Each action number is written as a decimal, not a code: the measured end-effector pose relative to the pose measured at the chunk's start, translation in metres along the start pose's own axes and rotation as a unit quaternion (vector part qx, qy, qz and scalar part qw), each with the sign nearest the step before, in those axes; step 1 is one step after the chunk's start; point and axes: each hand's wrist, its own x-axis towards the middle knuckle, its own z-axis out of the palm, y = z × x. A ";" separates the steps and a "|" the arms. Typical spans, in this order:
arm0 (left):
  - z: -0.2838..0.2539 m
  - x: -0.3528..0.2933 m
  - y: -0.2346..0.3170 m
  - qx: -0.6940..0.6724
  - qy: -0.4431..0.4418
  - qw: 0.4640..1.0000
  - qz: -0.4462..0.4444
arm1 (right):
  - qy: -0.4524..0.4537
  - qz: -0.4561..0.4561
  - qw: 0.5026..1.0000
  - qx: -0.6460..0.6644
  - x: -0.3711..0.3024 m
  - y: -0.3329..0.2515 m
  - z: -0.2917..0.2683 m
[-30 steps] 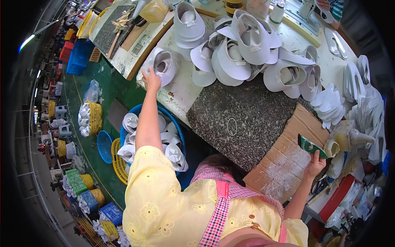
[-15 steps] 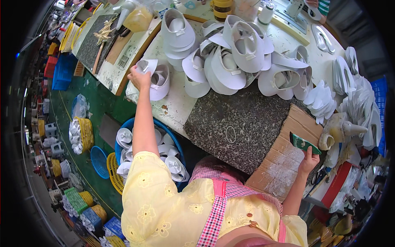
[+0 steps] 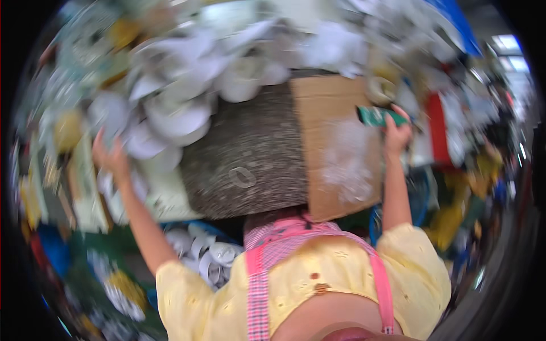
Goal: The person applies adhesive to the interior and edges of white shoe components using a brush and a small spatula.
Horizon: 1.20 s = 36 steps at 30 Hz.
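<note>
The picture is smeared by motion. At the left, my left hand (image 3: 111,156) is open, fingers apart, with nothing seen between them. Its fingertips are close to a stack of white looped pieces (image 3: 108,113); whether they touch is unclear. More white curved pieces (image 3: 176,116) lie heaped along the far side of the speckled dark slab (image 3: 250,148). On the right, my right hand (image 3: 398,133) grips a flat green-handled brush (image 3: 376,116) with a dark tip. It is over the far right part of a cardboard sheet (image 3: 330,102) with whitish smears. A thin pale oval ring (image 3: 243,177) shows on the slab.
Below the table's near edge, a blue tub (image 3: 207,228) holds white rolled pieces (image 3: 219,253). A pale round-mouthed pot (image 3: 380,90) stands beyond the cardboard's right corner. Flat white pieces (image 3: 335,48) are piled at the back, and a red-sided box (image 3: 438,128) is at the right.
My left hand has let go of the white looped piece and its fingers have spread. The whole view has turned toward the right. My right hand still holds the green-handled brush.
</note>
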 end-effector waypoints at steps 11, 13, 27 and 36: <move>0.001 -0.120 0.143 -0.048 -0.115 0.991 -0.048 | 0.191 -0.025 0.948 -0.254 0.122 0.102 -0.029; 0.000 -0.136 0.173 -0.017 -0.144 0.988 -0.044 | 0.139 -0.063 0.968 -0.197 0.118 0.117 -0.029; 0.080 -0.276 0.524 -0.193 -0.310 0.898 0.246 | 0.322 0.655 0.643 0.233 -0.318 0.314 -0.304; 0.082 -0.403 0.654 -0.287 -0.532 0.642 0.472 | 0.255 0.373 0.842 -0.295 -0.271 0.419 -0.406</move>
